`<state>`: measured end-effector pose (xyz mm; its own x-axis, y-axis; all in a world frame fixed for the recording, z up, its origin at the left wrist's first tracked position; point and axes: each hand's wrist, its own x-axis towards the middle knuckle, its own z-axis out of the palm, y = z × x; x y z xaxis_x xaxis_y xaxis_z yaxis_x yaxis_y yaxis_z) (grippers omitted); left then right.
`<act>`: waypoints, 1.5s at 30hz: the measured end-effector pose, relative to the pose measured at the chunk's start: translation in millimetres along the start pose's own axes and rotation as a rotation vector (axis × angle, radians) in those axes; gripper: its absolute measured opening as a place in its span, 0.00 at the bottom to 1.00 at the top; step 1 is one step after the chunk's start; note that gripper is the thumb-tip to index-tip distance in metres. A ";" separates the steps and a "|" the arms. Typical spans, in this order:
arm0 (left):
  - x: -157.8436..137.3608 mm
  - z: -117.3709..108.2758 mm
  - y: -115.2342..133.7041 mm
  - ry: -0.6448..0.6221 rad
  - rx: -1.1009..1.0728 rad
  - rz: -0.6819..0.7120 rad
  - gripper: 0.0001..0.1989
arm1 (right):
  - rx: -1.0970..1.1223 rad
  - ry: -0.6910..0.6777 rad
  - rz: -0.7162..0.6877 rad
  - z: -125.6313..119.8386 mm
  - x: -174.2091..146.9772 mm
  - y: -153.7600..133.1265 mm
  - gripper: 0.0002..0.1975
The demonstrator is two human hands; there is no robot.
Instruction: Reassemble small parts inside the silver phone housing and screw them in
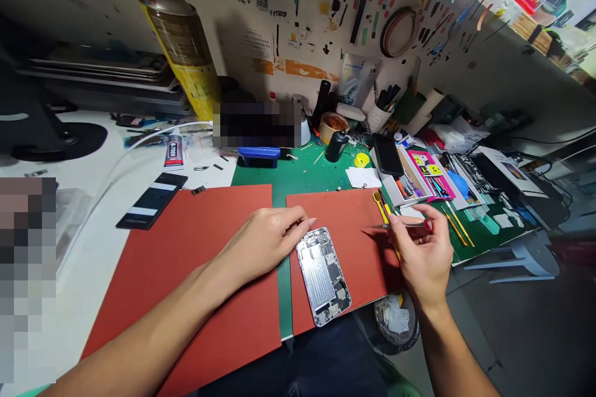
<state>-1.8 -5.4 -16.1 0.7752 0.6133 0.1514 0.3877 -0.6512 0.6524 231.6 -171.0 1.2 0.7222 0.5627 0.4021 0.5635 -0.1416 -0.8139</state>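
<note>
An opened phone [321, 273], its silver housing and inner parts bare, lies face up on the red mat [223, 248], slightly tilted to one side. My left hand [272, 232] rests at its upper left corner, with fingers bent together against the edge. What the fingertips press on is partly hidden. To the right, my right hand [423, 254] is raised over the mat's edge and grips a thin screwdriver [379, 226] between thumb and fingers. Its tip points left, apart from the phone. Yellow-handled tools [382, 206] lie just behind that hand.
A dark phone screen panel [153, 200] and a glue tube [174, 152] lie on the left. At the back stand a yellow spray can [184, 49] and a black bottle [336, 146]. Trays of tools [431, 177] fill the right. A waste bin [398, 319] sits below the table edge.
</note>
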 end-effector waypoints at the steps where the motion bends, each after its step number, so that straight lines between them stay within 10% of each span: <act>1: 0.0 0.1 -0.4 0.003 -0.003 -0.003 0.20 | -0.017 0.069 -0.027 5.1 1.1 0.2 0.25; 15: 0.0 -1.3 0.8 0.001 -0.012 -0.027 0.20 | 0.086 0.149 0.024 37.6 5.8 14.9 0.20; 27: 2.9 -3.2 -1.3 0.082 -0.196 0.050 0.12 | 0.729 -0.190 0.285 52.3 1.7 -12.8 0.28; 45: 3.7 -2.3 14.0 0.034 -0.430 0.008 0.01 | 0.754 -0.319 0.299 51.1 -13.1 -5.9 0.24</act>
<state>5.4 -11.2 -4.7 0.7577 0.6280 0.1774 0.1330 -0.4148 0.9002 198.3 -136.0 -20.6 0.5869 0.8054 0.0829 -0.1292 0.1942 -0.9724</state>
